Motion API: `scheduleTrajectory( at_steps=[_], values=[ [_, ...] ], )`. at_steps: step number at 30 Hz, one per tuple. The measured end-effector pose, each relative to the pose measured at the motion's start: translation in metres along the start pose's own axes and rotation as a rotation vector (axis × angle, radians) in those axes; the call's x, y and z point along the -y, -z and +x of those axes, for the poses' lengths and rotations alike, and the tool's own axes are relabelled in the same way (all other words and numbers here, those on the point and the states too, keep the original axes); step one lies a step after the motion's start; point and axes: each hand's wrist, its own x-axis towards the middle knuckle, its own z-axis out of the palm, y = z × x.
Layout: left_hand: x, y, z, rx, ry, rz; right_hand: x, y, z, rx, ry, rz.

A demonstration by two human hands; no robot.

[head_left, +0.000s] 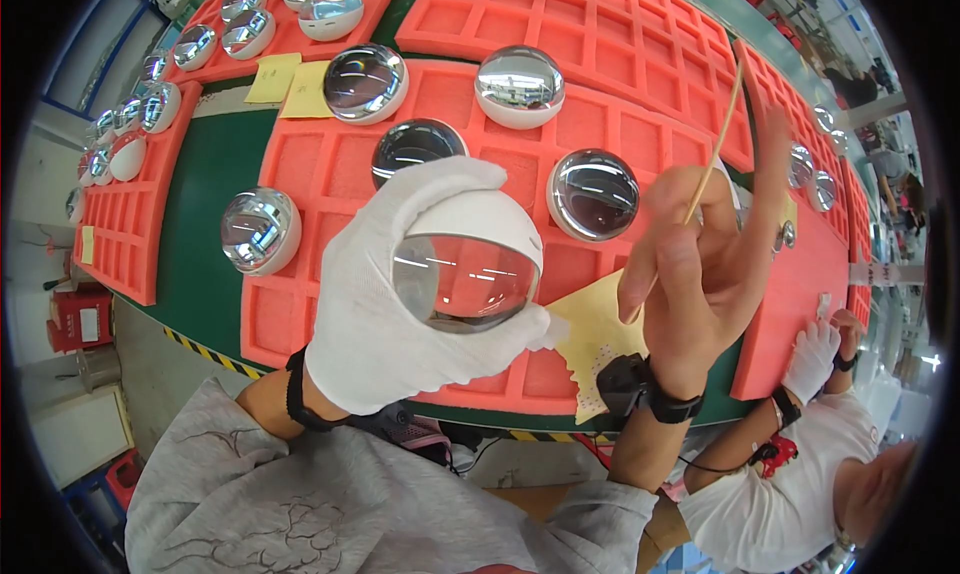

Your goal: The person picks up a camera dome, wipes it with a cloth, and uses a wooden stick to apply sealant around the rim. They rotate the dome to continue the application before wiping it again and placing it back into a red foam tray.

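My left hand [375, 304], in a white glove, is wrapped round a white ball-shaped housing with a clear dome [468, 279], tilted so the dome faces me. In my bare right hand [690, 264] a thin wooden stick [725, 124] is pinched between thumb and fingers, pointing up and away. The hand is slightly blurred, with some fingers raised, and stays apart from the ball. Just behind my left hand sits another ball with a dark dome [415, 149], partly hidden. A similar ball [593, 195] lies between my hands on the pink foam tray [325, 159].
More domed balls [366, 84] stand on the foam, with several in trays [130, 224] at the left. Yellow paper [590, 329] lies below my right hand. The green table [215, 194] has a striped front edge. At right, a co-worker's gloved hand [812, 359] rests near the foam.
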Motion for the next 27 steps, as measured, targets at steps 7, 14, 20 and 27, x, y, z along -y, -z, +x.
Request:
scheduleTrajectory(
  at_steps=[7, 14, 20, 27],
  values=[
    [-0.001, 0.001, 0.003, -0.095, -0.096, 0.093, -0.021, 0.019, -0.006, 0.038, 0.148, 0.748],
    [-0.001, -0.001, 0.003, -0.098, 0.059, -0.006, -0.02, -0.002, -0.027, 0.124, 0.234, 0.331],
    [-0.001, 0.007, 0.005, -0.007, -0.083, 0.175, -0.018, -0.008, -0.024, 0.1, 0.195, 0.114],
    [0.001, 0.007, 0.004, -0.011, -0.08, 0.164, -0.015, -0.009, -0.019, 0.143, 0.174, -0.003]
  ],
)
